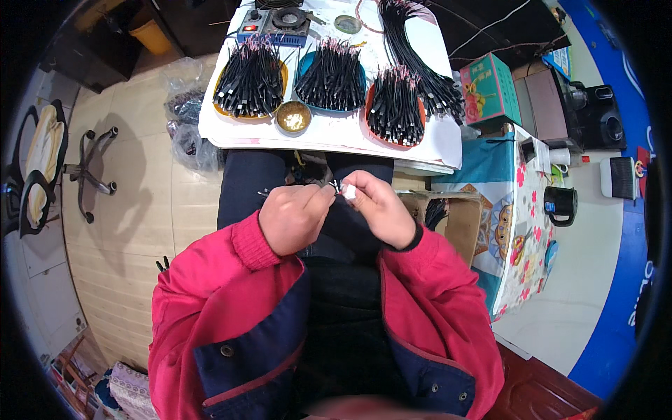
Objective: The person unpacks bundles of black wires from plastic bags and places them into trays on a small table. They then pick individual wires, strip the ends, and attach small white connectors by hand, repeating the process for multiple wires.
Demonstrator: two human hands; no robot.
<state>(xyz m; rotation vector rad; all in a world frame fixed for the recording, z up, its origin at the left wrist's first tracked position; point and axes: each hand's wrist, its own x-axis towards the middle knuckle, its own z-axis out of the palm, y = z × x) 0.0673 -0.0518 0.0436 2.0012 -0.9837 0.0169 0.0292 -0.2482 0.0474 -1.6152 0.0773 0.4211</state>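
Observation:
Over my lap, my left hand (294,215) is closed, fingers pinched round a thin black cable (334,187) whose end pokes out toward the other hand. Thin wire ends (264,192) also show at the far side of this hand. My right hand (381,212) meets it, thumb and forefinger pressed together at a small white piece (348,191). Whether that piece is a connector or a wrap on the fingers, I cannot tell. Just beyond, on the white table (329,136), a small round bowl (293,117) holds tiny pale pieces.
Yellow (248,77), blue (330,75) and red (395,108) trays hold bundled black cables. More cables (420,59) lie at the table's right. A small heating device (276,26) stands at the back. Right of my legs is a cardboard box (458,220); a black mug (561,204) stands farther right.

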